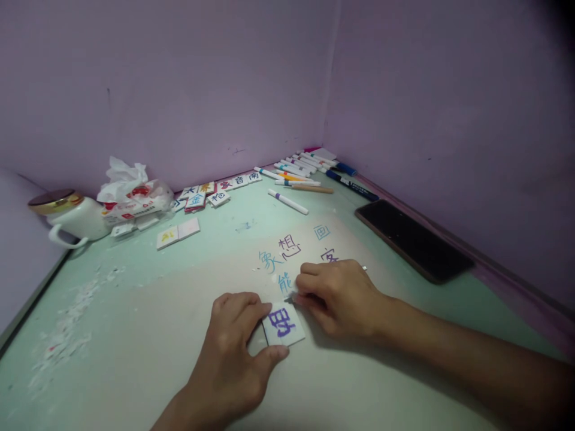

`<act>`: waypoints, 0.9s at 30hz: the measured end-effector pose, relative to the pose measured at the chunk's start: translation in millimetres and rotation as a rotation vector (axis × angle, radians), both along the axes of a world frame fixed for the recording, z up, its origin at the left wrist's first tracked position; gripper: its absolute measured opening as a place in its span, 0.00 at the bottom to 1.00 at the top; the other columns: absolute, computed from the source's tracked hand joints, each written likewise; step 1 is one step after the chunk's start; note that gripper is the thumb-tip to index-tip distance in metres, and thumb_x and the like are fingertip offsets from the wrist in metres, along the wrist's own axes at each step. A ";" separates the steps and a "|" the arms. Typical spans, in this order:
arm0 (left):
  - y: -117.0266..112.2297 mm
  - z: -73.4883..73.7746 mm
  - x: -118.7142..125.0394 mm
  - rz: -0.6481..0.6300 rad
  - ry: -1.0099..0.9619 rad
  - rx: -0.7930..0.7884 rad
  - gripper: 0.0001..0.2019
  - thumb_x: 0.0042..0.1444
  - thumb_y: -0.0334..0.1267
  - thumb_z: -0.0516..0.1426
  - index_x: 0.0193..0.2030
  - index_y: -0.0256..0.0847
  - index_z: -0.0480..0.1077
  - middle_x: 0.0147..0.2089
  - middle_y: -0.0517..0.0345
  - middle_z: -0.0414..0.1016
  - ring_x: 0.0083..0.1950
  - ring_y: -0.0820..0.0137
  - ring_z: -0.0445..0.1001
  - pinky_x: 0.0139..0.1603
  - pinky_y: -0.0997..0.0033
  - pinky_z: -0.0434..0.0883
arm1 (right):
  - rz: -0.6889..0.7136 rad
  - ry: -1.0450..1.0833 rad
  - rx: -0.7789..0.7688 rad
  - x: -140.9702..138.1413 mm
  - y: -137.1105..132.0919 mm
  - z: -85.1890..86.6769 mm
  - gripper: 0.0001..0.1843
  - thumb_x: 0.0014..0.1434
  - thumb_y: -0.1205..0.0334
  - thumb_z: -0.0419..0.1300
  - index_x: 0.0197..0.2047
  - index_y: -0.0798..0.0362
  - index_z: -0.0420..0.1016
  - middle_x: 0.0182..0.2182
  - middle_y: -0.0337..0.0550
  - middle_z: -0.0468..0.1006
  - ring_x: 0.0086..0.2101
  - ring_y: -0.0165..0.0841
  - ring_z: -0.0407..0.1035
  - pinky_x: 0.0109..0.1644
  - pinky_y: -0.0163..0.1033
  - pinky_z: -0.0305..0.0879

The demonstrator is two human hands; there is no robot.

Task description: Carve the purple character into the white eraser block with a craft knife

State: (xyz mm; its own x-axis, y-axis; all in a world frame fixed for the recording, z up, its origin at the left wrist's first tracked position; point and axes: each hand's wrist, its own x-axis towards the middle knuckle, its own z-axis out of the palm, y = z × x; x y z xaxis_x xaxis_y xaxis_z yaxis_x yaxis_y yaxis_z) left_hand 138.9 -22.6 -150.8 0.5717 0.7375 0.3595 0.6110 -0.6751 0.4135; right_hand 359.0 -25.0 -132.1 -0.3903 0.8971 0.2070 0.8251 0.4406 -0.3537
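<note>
A white square card (286,333) with a purple Chinese character lies flat on the table in front of me. My left hand (236,350) grips it, the index finger at its upper left corner and the thumb along its lower edge. At the card's far right corner, my right hand (339,296) is closed in a pinch. A small dark, thin tip shows at those fingertips, but most of what they hold is hidden. Just beyond the card, Chinese characters in blue and purple (287,246) are written on the tabletop, one partly covered by my right hand.
Markers (288,202) lie toward the far corner, near a phone (413,239) on the right. Character cards (195,199) and a tissue pack (135,200) sit along the back wall. A lidded white mug (81,218) stands left, behind scattered white scraps (67,335).
</note>
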 end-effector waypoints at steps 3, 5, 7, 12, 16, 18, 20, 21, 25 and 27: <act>0.0 -0.8 0.2 0.006 0.001 0.001 0.19 0.45 0.37 0.64 0.46 0.40 0.69 0.45 0.48 0.69 0.46 0.56 0.67 0.43 0.51 0.72 | 0.019 0.025 0.065 1.4 0.9 -5.4 0.09 0.54 0.62 0.55 0.23 0.54 0.65 0.23 0.35 0.69 0.20 0.25 0.51 0.24 0.37 0.36; 0.2 -1.3 -0.2 0.007 0.005 0.010 0.20 0.45 0.37 0.64 0.46 0.40 0.68 0.45 0.48 0.69 0.46 0.56 0.67 0.43 0.51 0.71 | 0.048 0.034 0.101 2.2 1.8 -7.1 0.08 0.52 0.63 0.55 0.23 0.54 0.65 0.22 0.34 0.67 0.19 0.25 0.48 0.24 0.37 0.35; 0.4 -1.5 -0.6 0.012 0.009 0.018 0.20 0.44 0.37 0.65 0.45 0.40 0.67 0.44 0.49 0.70 0.46 0.56 0.67 0.44 0.50 0.71 | 0.083 0.043 0.125 3.1 3.4 -7.4 0.07 0.51 0.64 0.56 0.22 0.54 0.65 0.21 0.33 0.66 0.19 0.25 0.47 0.23 0.37 0.35; 1.3 -0.2 0.6 0.006 0.015 0.021 0.20 0.44 0.37 0.65 0.44 0.40 0.66 0.42 0.50 0.71 0.45 0.56 0.68 0.44 0.49 0.69 | 0.155 0.070 0.143 6.9 8.7 -6.5 0.09 0.50 0.65 0.56 0.21 0.54 0.64 0.20 0.32 0.64 0.20 0.24 0.46 0.23 0.37 0.36; 2.0 1.1 1.8 0.007 0.011 0.022 0.19 0.43 0.37 0.65 0.43 0.40 0.66 0.41 0.50 0.71 0.44 0.56 0.69 0.44 0.48 0.69 | 0.180 0.091 0.120 9.6 9.5 -7.1 0.09 0.50 0.66 0.57 0.21 0.55 0.64 0.20 0.32 0.65 0.20 0.24 0.47 0.23 0.36 0.38; 2.0 1.3 1.7 0.015 0.008 0.018 0.20 0.43 0.37 0.65 0.43 0.40 0.66 0.41 0.50 0.71 0.45 0.56 0.68 0.44 0.48 0.69 | 0.184 0.098 0.101 10.3 9.4 -7.6 0.08 0.50 0.66 0.57 0.21 0.55 0.64 0.20 0.32 0.65 0.20 0.24 0.48 0.23 0.36 0.39; 2.0 1.4 1.4 0.017 0.010 0.011 0.20 0.43 0.37 0.65 0.43 0.40 0.67 0.42 0.50 0.71 0.45 0.55 0.68 0.44 0.49 0.69 | 0.191 0.105 0.093 11.0 10.0 -7.8 0.07 0.49 0.66 0.57 0.21 0.54 0.65 0.20 0.31 0.65 0.20 0.24 0.48 0.23 0.36 0.39; 2.0 1.4 1.2 0.015 0.011 0.010 0.19 0.43 0.37 0.65 0.43 0.40 0.67 0.42 0.50 0.71 0.45 0.55 0.68 0.44 0.49 0.70 | 0.197 0.108 0.091 11.4 10.6 -7.9 0.07 0.49 0.66 0.57 0.21 0.54 0.66 0.20 0.31 0.66 0.20 0.24 0.48 0.23 0.36 0.40; 2.9 1.9 0.6 -0.011 -0.003 0.015 0.18 0.44 0.37 0.65 0.42 0.39 0.68 0.42 0.49 0.71 0.45 0.56 0.68 0.44 0.50 0.69 | 0.220 0.107 0.090 13.7 13.9 -7.6 0.06 0.49 0.67 0.57 0.22 0.54 0.66 0.21 0.31 0.66 0.20 0.24 0.49 0.23 0.36 0.39; 3.6 2.6 -0.1 -0.023 -0.004 0.012 0.18 0.45 0.38 0.65 0.43 0.39 0.68 0.42 0.49 0.71 0.45 0.56 0.68 0.44 0.50 0.69 | 0.233 0.105 0.088 14.9 15.0 -7.5 0.06 0.49 0.67 0.57 0.22 0.54 0.66 0.21 0.31 0.66 0.20 0.24 0.49 0.24 0.36 0.39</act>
